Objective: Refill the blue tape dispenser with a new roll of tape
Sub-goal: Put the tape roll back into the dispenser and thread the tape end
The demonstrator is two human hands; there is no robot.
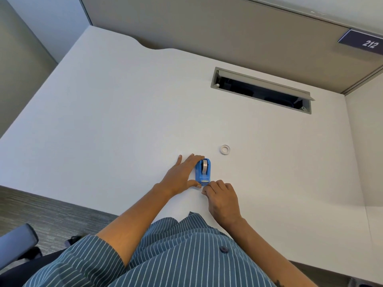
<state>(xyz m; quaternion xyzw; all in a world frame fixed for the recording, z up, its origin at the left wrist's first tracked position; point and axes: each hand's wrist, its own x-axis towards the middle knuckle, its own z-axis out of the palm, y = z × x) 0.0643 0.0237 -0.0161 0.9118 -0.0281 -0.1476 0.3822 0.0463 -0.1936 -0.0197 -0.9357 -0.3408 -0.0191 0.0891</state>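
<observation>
The tape dispenser (203,171) I've got here is bright blue, with a silvery metal strip at its cutter end, and the roll (205,165) sitting in it looks greyish, kinda see-through. The loose ring (225,149) further out is white, pretty much the same white as the desk (103,110) itself, which is plain with no pattern. My shirt (176,255) is dark teal with thin white pinstripes and a dark navy button. The partition (207,27) behind is beige-grey, the sign (361,41) is navy with white "212", the carpet (47,214) is mottled grey, and the chair arm (17,239) is slate blue.
</observation>
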